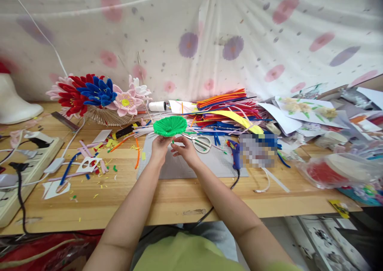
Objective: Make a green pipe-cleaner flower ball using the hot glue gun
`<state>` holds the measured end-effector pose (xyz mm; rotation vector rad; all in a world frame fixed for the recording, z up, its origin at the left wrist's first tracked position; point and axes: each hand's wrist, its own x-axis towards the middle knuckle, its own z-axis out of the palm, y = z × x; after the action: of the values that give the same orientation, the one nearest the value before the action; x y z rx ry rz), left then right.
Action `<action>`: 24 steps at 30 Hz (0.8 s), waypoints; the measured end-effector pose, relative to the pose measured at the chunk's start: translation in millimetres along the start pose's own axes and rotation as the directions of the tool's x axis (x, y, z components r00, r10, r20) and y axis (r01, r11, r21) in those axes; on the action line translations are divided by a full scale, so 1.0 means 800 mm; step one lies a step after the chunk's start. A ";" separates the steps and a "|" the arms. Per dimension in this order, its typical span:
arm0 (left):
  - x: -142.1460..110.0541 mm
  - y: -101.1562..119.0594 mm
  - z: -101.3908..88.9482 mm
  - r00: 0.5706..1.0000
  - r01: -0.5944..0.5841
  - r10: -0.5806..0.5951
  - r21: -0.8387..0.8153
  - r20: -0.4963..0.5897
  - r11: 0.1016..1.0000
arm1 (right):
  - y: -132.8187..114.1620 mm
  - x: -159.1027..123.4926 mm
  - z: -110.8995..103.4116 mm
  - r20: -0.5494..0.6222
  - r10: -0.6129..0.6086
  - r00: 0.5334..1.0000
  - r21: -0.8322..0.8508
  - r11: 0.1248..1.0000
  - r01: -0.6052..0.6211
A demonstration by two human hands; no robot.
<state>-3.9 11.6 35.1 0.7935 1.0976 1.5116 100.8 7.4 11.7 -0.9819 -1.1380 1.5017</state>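
Your left hand [160,145] holds the green fuzzy piece [170,125] underneath; pinch softly. Your right hand's [186,149] hold: can't tell.

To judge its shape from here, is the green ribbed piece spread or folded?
Spread: the green ribbed piece flares wide above the left hand and right hand, its ribs fanning out around a central dip.

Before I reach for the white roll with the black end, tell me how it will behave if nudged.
The white roll lies on its side and looks round, so a push from the front would probably roll it toward the curtain. Its straight, even outline suggests it should keep its shape when gripped. Being small, it is likely light, though its core is hidden.
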 end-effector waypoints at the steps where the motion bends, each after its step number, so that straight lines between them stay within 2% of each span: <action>1: 0.002 -0.001 -0.001 1.000 -0.005 0.005 -0.001 -0.009 1.000 | 0.001 0.001 0.002 -0.005 -0.009 1.000 -0.017 1.000 0.009; 5: 0.004 -0.005 -0.003 0.999 0.037 -0.037 -0.013 0.005 0.999 | 0.005 0.002 0.004 0.053 -0.020 0.998 -0.016 1.000 0.021; 10: -0.002 -0.008 -0.005 0.995 0.079 -0.076 -0.047 0.066 0.996 | 0.004 0.004 0.001 0.063 -0.033 0.997 -0.009 0.999 0.034; 16: 0.003 -0.007 -0.014 0.999 0.041 -0.038 -0.091 0.034 0.995 | 0.007 0.008 0.005 0.117 0.008 0.993 -0.031 1.000 -0.004; 20: 0.004 0.000 -0.018 1.000 0.014 -0.014 -0.058 -0.012 0.998 | 0.007 0.008 0.007 0.163 0.012 0.987 -0.070 0.998 0.000; 22: 0.002 0.006 -0.019 0.999 0.014 -0.014 -0.020 -0.029 1.000 | 0.001 0.007 0.004 0.090 -0.037 0.995 -0.090 0.995 0.045; 24: -0.002 0.012 -0.018 0.999 0.029 -0.029 0.028 -0.014 0.999 | -0.009 0.006 0.000 -0.057 -0.124 0.991 -0.090 0.989 0.118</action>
<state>-20.5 6.4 39.0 0.7843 1.1384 1.4823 101.2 12.7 18.7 -0.9931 -1.2046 1.3258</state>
